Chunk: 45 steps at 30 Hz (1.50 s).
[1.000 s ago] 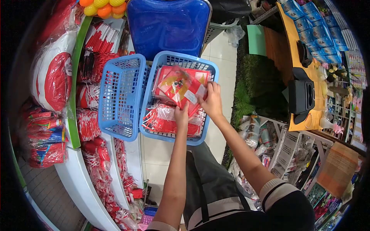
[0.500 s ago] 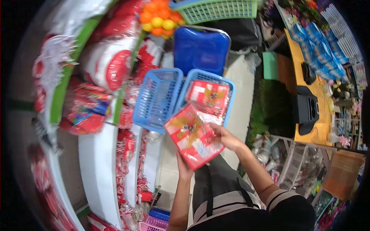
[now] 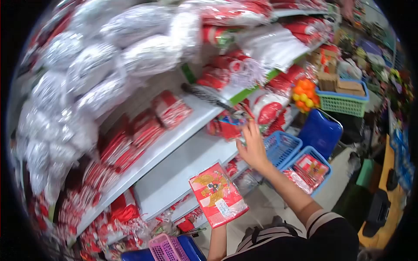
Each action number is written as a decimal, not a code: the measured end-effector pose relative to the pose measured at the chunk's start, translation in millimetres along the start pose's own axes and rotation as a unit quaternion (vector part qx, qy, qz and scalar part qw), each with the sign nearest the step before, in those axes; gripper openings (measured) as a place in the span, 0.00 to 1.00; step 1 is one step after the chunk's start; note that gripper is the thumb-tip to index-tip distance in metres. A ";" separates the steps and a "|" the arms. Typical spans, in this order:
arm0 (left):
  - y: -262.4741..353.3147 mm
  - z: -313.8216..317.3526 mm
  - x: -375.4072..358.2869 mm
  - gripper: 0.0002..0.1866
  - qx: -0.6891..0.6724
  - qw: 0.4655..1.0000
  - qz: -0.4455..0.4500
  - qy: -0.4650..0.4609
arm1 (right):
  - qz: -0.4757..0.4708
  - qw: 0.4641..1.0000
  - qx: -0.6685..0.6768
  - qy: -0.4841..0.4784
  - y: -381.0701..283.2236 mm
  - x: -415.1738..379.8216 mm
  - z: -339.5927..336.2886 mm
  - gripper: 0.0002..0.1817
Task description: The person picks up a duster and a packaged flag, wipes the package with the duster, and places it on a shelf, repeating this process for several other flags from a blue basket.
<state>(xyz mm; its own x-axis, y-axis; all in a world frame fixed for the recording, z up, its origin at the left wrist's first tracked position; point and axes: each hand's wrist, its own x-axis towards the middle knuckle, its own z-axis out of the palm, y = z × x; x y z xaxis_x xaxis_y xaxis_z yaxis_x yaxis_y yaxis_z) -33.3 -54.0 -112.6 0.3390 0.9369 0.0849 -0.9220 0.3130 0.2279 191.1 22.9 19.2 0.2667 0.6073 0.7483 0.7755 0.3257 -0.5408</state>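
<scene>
My left hand (image 3: 219, 231) holds a flat, plastic-wrapped red-and-white packet (image 3: 216, 193) from below, its fingers hidden behind it. A golden winged emblem and a white label show on the packet's front. My right hand (image 3: 252, 145) is off the packet, raised and reaching toward the shelves with its fingers apart. Just behind its fingertips in this view is a red bag with blue and other colours (image 3: 228, 123) on a lower shelf. Beyond my right forearm, a blue basket (image 3: 329, 177) on the floor contains similar red-and-white packets (image 3: 310, 167).
White shelves (image 3: 174, 163) hold stacked red-and-white packets (image 3: 170, 108) and clear bags (image 3: 139, 26). A second blue basket (image 3: 283, 148), a blue stool (image 3: 321, 132) and a green basket (image 3: 344, 104) are at right. A pink basket (image 3: 167, 250) sits at bottom left.
The view has swung left toward the shelves. My right hand has let go of the packet and moved up to the shelf side, while my left hand still holds the packet.
</scene>
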 end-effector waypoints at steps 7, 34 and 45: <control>36.6 16.9 -32.2 0.29 -0.022 0.996 0.084 -0.017 | -0.013 0.975 -0.212 -0.060 50.5 130.0 160.6 0.17; 30.9 34.8 23.4 0.27 -0.080 0.991 0.052 -0.093 | 0.062 0.861 0.116 -0.492 15.2 -42.6 -106.7 0.20; 33.5 28.7 23.4 0.27 -0.078 0.988 0.038 -0.131 | -0.031 0.806 0.113 -0.581 3.5 -37.5 -96.4 0.20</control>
<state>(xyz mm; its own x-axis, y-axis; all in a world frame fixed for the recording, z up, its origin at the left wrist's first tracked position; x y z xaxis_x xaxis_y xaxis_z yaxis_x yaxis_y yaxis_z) -51.0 -26.0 -75.1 0.2860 0.8926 0.3486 -0.9572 0.2833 0.0599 238.9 -68.5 26.3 -0.5855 0.8105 -0.0171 0.6078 0.4250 -0.6708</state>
